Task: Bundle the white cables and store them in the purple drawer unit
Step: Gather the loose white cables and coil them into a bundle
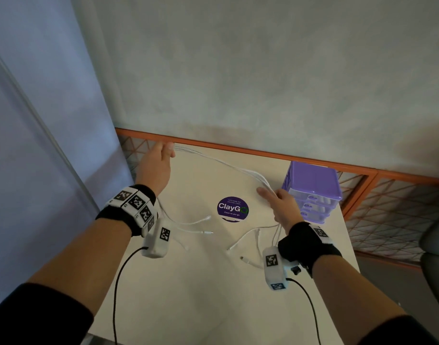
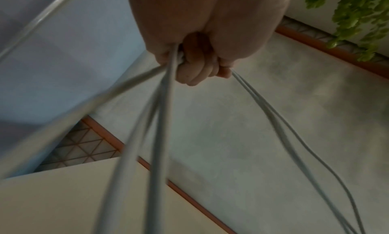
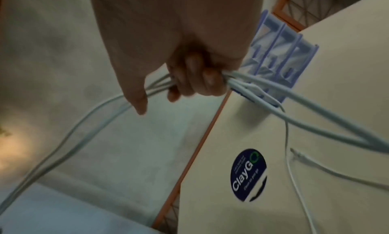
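Cables (image 1: 228, 166): white, several strands, strung in a slack span above the bench (image 1: 188, 282) between your two hands. Loose ends with plugs trail down onto the bench below each wrist.

Left hand (image 1: 155, 168): raised near the far left corner of the bench. Your fingers (image 2: 189, 68) are curled round the strands, seen in the left wrist view; cables leave the fist on both sides.

Right hand (image 1: 281, 207): low, just beside the drawer unit (image 1: 313, 192). Your fingers (image 3: 193, 81) are wrapped round the bunch in the right wrist view, index finger sticking out; strands fan out of the grip to either side.

Drawer unit: purple, upright at the far right of the bench, three stacked drawers, fronts facing you. You cannot tell from the blur whether any drawer is ajar.

Sticker (image 1: 232, 209): round, dark blue, reading "ClayGo", flat on the bench between your hands, close to the right one.

Rail (image 1: 238, 148): orange, with wire mesh, along the far edge of the bench against the wall.

Wristbands: black, with white marker blocks, one on each wrist, each with a black lead running back toward you.
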A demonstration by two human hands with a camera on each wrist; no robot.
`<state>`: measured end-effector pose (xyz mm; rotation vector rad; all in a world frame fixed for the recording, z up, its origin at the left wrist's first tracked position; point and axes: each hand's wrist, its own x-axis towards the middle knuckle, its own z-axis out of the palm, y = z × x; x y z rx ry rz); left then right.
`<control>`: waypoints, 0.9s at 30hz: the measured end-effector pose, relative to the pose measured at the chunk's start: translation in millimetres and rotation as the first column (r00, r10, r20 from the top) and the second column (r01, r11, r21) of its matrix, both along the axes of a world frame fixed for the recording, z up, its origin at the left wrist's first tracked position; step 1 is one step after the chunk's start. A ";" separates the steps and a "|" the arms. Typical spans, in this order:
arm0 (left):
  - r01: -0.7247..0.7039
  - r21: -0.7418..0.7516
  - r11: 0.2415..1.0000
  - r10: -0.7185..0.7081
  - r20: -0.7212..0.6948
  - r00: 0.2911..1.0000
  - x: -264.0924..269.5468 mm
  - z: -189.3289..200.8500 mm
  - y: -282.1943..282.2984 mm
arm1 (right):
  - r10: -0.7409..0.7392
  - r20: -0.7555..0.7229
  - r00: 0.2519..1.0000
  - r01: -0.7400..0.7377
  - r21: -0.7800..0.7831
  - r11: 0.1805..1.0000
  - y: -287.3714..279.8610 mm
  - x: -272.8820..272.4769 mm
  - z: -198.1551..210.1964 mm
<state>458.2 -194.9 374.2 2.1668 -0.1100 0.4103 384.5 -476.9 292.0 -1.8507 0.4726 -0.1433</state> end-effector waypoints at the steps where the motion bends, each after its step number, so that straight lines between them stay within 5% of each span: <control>1: 0.020 0.006 1.000 -0.020 0.006 1.000 -1.2 -0.2 -1.4 | 0.073 -0.054 0.996 -0.076 -0.073 0.994 -0.2 0.9 1.9; 5: 0.133 0.063 0.989 -0.136 0.047 0.990 -9.0 5.9 -15.3 | 0.249 -0.312 0.917 -0.355 -0.349 0.867 12.8 3.0 10.8; 11: 0.280 0.156 0.947 -0.289 0.041 0.956 -17.8 11.8 -37.1 | 0.454 0.094 0.886 -0.419 -0.260 0.870 56.6 8.8 56.6; 19: 0.190 0.025 0.982 -0.191 0.049 0.980 -6.3 17.5 -13.9 | 0.265 0.092 0.960 -0.245 -0.181 0.952 39.4 7.5 56.2; 21: 0.198 0.032 0.980 -0.199 -0.002 0.980 -4.3 7.7 -8.5 | 0.220 0.118 0.968 -0.217 -0.037 0.975 34.8 7.8 61.3; 23: 0.261 -0.032 0.965 -0.263 -0.098 0.960 -5.8 -5.7 -9.6 | 0.170 0.161 0.972 -0.210 0.285 0.935 34.3 11.7 74.1; 25: 0.337 -0.109 0.935 -0.352 -0.197 0.915 -13.6 -17.4 -17.6 | 0.112 0.217 0.970 -0.224 0.602 0.767 35.6 17.7 90.1; 27: 0.430 -0.066 0.900 -0.432 -0.261 0.863 -28.6 -25.3 -31.2 | 0.081 0.278 0.957 -0.264 0.725 0.636 42.0 21.8 105.8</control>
